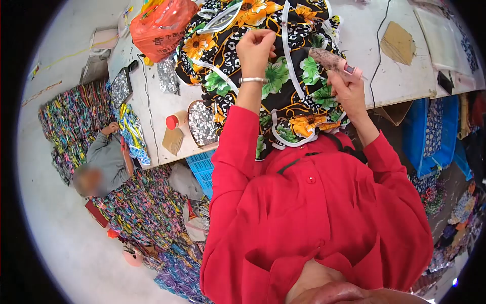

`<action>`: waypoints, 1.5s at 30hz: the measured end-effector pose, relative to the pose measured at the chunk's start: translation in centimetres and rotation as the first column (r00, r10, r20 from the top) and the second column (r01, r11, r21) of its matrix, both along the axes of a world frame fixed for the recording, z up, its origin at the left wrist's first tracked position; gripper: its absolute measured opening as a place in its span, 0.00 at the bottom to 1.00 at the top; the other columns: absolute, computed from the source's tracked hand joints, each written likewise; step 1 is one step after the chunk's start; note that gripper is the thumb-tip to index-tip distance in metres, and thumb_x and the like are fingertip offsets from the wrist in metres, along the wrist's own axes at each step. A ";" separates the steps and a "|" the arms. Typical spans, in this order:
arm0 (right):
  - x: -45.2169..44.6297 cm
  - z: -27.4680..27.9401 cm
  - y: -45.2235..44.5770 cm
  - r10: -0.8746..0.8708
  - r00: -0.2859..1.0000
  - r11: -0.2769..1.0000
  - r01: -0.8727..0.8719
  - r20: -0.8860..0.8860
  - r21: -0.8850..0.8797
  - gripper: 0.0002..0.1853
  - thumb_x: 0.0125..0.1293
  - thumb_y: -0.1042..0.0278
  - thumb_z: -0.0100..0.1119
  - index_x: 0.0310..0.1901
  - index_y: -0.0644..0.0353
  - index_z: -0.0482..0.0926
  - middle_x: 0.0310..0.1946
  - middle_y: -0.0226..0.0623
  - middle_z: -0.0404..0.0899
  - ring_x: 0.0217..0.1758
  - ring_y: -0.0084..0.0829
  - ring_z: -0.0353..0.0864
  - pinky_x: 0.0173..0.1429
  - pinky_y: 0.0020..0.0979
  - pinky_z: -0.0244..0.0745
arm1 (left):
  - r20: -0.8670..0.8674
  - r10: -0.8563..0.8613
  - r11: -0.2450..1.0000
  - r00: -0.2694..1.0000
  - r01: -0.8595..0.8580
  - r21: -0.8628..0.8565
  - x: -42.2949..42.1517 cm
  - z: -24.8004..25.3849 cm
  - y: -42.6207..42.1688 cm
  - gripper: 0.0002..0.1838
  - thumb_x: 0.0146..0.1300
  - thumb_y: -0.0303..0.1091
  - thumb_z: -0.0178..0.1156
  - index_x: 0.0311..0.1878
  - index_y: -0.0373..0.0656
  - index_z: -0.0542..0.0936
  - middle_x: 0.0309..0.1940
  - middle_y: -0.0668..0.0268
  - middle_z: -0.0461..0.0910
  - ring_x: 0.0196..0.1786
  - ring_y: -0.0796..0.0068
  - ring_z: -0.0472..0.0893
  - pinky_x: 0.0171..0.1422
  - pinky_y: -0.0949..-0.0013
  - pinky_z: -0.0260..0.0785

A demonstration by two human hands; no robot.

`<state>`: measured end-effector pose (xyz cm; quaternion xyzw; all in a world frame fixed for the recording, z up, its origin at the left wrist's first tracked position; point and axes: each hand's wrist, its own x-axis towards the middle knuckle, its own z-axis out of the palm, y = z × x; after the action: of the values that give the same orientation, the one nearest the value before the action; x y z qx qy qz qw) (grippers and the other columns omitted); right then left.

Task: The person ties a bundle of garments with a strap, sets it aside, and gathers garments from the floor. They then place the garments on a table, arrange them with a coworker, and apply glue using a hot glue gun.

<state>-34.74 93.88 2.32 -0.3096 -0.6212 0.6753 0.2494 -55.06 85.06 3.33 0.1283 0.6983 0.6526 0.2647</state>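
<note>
A black garment (pixel 276 76) with orange and green flowers and white trim is spread over the table in front of me. My left hand (pixel 255 49) is above its middle, fingers bent into a pinch; whatever they hold, if anything, is too small to make out. My right hand (pixel 347 91) is closed around a pink tool that looks like a glue gun (pixel 331 61), its stained front end pointing left over the garment. Left of the garment, an oval tray (pixel 202 121) of small silvery pieces stands on the table, beside a red-capped container (pixel 176 120).
A red plastic bag (pixel 162 30) and a clear bag of silvery pieces (pixel 168 76) lie at the left. Dark cords cross the white table (pixel 354 25). Cardboard (pixel 397 43) lies right. Another person (pixel 109 157) is at the left, near heaped colourful bundles (pixel 147 207). Blue crates (pixel 430 137) stand below right.
</note>
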 end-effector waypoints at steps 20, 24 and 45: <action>2.2 0.4 -0.1 0.199 0.980 0.979 -0.199 0.019 0.040 0.11 0.56 0.70 0.64 0.39 0.65 0.78 0.28 0.23 0.76 0.28 0.15 0.70 0.33 0.19 0.68 | 0.318 -0.060 0.987 0.946 0.008 0.162 2.7 1.1 -4.5 0.09 0.59 0.25 0.56 0.42 0.32 0.78 0.30 0.62 0.79 0.28 0.76 0.79 0.35 0.75 0.76; 2.3 -0.6 -0.5 0.232 0.971 0.965 -0.238 0.062 0.109 0.11 0.55 0.70 0.64 0.38 0.66 0.78 0.27 0.26 0.77 0.28 0.16 0.71 0.34 0.20 0.69 | 0.402 -0.075 0.989 0.913 0.017 0.146 4.8 1.1 -6.8 0.09 0.60 0.22 0.55 0.44 0.31 0.77 0.30 0.62 0.78 0.29 0.76 0.79 0.37 0.75 0.76; 2.3 -1.8 -1.3 0.158 0.975 0.976 -0.178 0.156 0.128 0.11 0.54 0.67 0.66 0.31 0.65 0.77 0.20 0.26 0.75 0.24 0.15 0.69 0.30 0.21 0.68 | 0.082 -0.154 0.953 0.985 0.170 -0.249 6.0 -0.4 -5.3 0.07 0.55 0.30 0.64 0.34 0.38 0.79 0.21 0.72 0.76 0.20 0.87 0.72 0.20 0.84 0.64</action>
<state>-32.41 92.59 0.48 -0.2857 -0.7079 0.6241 0.1667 -49.09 79.75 2.89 0.1298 0.7552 0.5369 0.3528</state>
